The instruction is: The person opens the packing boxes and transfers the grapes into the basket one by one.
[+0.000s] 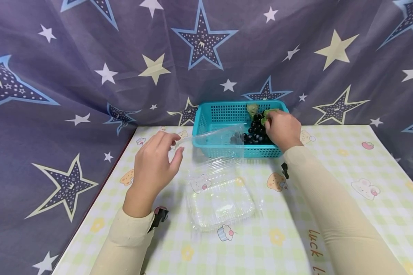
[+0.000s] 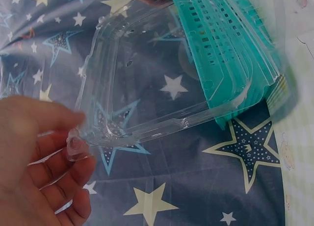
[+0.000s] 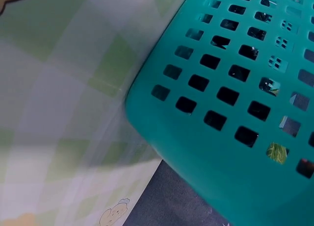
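A clear plastic clamshell container (image 1: 223,206) lies on the table with its lid (image 1: 220,147) raised. My left hand (image 1: 156,166) holds the lid's corner between thumb and fingers, as the left wrist view shows near the clear rim (image 2: 162,128). At the back stands a turquoise basket (image 1: 206,114) with a bunch of black grapes (image 1: 256,133) at its right side. Over that side, my right hand (image 1: 283,128) reaches in with curled fingers around a bright green leafy thing (image 1: 270,112). Its fingertips are hidden. A pale green, round-topped thing (image 1: 252,108) sits behind the grapes.
A checked tablecloth (image 1: 330,160) with cartoon prints covers the table. Behind the table hangs a dark star-patterned cloth (image 1: 124,57), close to the basket's back. The right wrist view mostly shows the basket's perforated wall (image 3: 196,133).
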Available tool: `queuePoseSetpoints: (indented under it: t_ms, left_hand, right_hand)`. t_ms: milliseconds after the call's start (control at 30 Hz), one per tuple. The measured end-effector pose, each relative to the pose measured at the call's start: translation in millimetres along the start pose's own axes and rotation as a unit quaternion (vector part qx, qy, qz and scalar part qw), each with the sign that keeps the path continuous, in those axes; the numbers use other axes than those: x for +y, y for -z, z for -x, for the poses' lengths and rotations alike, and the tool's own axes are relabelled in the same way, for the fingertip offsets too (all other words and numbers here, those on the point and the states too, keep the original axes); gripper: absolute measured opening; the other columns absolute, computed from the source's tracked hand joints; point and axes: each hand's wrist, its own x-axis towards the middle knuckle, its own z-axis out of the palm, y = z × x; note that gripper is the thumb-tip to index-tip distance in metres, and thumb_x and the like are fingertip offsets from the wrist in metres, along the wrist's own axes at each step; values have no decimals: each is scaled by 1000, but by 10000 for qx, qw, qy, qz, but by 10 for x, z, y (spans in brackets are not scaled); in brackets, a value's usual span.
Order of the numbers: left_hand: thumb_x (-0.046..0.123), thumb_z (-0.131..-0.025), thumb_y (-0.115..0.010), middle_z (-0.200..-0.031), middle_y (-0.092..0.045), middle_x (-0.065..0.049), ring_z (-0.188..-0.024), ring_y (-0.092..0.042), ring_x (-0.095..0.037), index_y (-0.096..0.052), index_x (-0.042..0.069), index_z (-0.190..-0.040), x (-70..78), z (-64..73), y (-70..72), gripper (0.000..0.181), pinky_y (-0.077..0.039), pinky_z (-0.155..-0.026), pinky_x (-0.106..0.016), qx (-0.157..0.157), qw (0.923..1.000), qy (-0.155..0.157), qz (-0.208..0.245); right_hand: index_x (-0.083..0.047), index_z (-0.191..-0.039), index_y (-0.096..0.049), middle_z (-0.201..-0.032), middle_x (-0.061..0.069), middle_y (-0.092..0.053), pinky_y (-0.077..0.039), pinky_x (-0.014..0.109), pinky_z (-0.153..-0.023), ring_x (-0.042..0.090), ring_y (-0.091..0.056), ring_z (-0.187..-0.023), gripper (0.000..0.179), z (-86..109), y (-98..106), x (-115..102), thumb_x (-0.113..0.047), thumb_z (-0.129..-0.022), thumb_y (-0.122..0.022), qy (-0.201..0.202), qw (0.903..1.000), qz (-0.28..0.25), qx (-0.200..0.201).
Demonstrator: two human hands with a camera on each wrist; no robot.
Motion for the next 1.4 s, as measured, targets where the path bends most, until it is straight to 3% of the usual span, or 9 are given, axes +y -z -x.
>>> queuePoseSetpoints:
  t_ms: [233, 567, 800, 1067, 1400]
  left_hand:
    - [4, -88, -74, -92, -66, -5, -77, -65, -24, -72, 10, -104, -34, -26, -88, 17, -52, -64, -41, 25, 10000, -66, -26]
    - [6, -90, -75, -86, -63, -3, -61, -59, -21, -75, 11, -98, -82, -245, -220, 10, -44, -52, -37, 69, 9997, -213, -133]
    - [8, -89, -78, -88, -66, -3, -70, -65, -21, -77, 12, -100, -147, -273, -284, 12, -48, -57, -38, 32, 9999, -137, -80]
    - [14, -89, -80, -105, -74, -3, -94, -72, -21, -76, 13, -112, -239, -287, -360, 23, -56, -73, -43, -170, 9991, 260, 277]
    - [13, -88, -78, -121, -70, -5, -101, -70, -22, -71, 14, -123, -303, -319, -403, 36, -55, -69, -46, -452, 9978, 358, 325]
  right_hand:
    - [-16, -106, -73, -99, 8, -73, -54, 55, -64, 30, -65, -76, 18, 8, 5, 4, -26, -101, -59, -23, 9998, 62, -189]
    - [-16, -102, -72, -95, 8, -73, -54, 54, -64, 29, -65, -74, 16, 7, 28, -12, -25, -101, -60, -19, 9999, 29, -162]
    - [-15, -100, -72, -93, 8, -72, -54, 54, -65, 28, -64, -73, 16, 15, 20, -7, -25, -101, -59, -13, 9998, 45, -172]
    - [-16, -95, -70, -89, 7, -70, -52, 52, -62, 27, -62, -70, 16, 16, 44, -20, -24, -100, -58, -3, 10000, -11, -92]
    - [-16, -90, -68, -84, 6, -68, -51, 50, -60, 26, -60, -67, 17, 22, 37, -16, -24, -100, -59, 13, 10000, -14, -13]
